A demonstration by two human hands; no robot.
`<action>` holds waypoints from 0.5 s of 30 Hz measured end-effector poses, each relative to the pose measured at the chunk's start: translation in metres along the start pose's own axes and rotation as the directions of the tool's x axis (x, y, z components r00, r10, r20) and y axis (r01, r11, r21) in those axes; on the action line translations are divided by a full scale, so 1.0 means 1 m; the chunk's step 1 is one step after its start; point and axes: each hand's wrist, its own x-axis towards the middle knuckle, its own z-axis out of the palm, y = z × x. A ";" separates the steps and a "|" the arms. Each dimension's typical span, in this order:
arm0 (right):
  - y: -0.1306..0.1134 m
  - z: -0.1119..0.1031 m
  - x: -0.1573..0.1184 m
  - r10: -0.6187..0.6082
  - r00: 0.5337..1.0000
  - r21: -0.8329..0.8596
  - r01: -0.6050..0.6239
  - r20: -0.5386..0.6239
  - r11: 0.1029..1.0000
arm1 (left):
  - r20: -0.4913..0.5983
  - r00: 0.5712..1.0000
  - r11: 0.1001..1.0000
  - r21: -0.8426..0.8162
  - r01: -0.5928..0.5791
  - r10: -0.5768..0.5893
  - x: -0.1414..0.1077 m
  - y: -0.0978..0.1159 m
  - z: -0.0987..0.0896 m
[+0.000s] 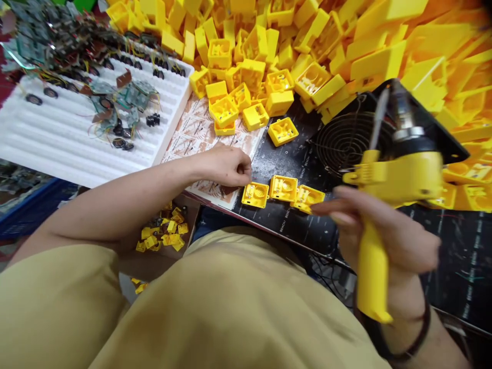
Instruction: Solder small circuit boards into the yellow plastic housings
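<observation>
Three small yellow cases lie in a row near the table's front edge: a left case, a middle case and a right case. My left hand is closed just above and left of the left case; whatever its fingers may hold is hidden. On the right, my right hand is wrapped round a yellow power tool, slightly blurred. Its index finger reaches to the right case. Another yellow case sits farther back on the black mat.
A large heap of yellow cases fills the back. At the left, a white foam tray holds circuit boards with wires. A black round grille stands behind the tool. Below the table, a box holds small yellow parts.
</observation>
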 end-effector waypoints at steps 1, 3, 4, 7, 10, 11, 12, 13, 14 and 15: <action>0.001 0.008 0.003 -0.048 0.999 0.004 0.048 0.015 0.999 | -0.009 1.000 1.000 -0.021 -0.014 0.014 -0.002 -0.001 0.001; 0.000 0.024 0.010 -0.140 0.986 0.049 0.136 0.090 0.990 | -0.033 0.999 0.999 -0.044 -0.030 0.029 -0.005 -0.001 0.004; -0.002 0.032 0.014 -0.168 0.978 0.072 0.160 0.123 0.985 | -0.047 0.998 0.998 -0.047 -0.033 0.031 -0.007 -0.001 0.005; -0.009 0.052 0.023 -0.228 0.956 0.099 0.213 0.185 0.972 | -0.115 0.992 0.998 -0.038 -0.048 0.044 -0.010 -0.001 0.009; -0.014 0.063 0.025 -0.227 0.962 0.066 0.219 0.152 0.973 | -0.221 0.971 0.988 -0.104 -0.112 0.087 -0.014 -0.006 0.011; -0.015 0.066 0.025 -0.213 0.968 0.045 0.209 0.130 0.977 | -0.245 0.964 0.978 -0.155 -0.142 0.101 -0.015 -0.008 0.013; -0.015 0.067 0.025 -0.199 0.973 0.023 0.198 0.113 0.980 | -0.262 0.959 0.964 -0.208 -0.167 0.110 -0.016 -0.010 0.014; -0.014 0.067 0.025 -0.189 0.977 0.005 0.189 0.098 0.982 | -0.269 0.956 0.950 -0.250 -0.185 0.115 -0.016 -0.012 0.016; -0.014 0.065 0.025 -0.183 0.980 -0.005 0.184 0.079 0.983 | -0.272 0.955 0.943 -0.270 -0.194 0.119 -0.016 -0.013 0.017; -0.014 0.062 0.025 -0.178 0.983 -0.007 0.179 0.053 0.984 | -0.275 0.954 0.944 -0.264 -0.196 0.121 -0.016 -0.014 0.019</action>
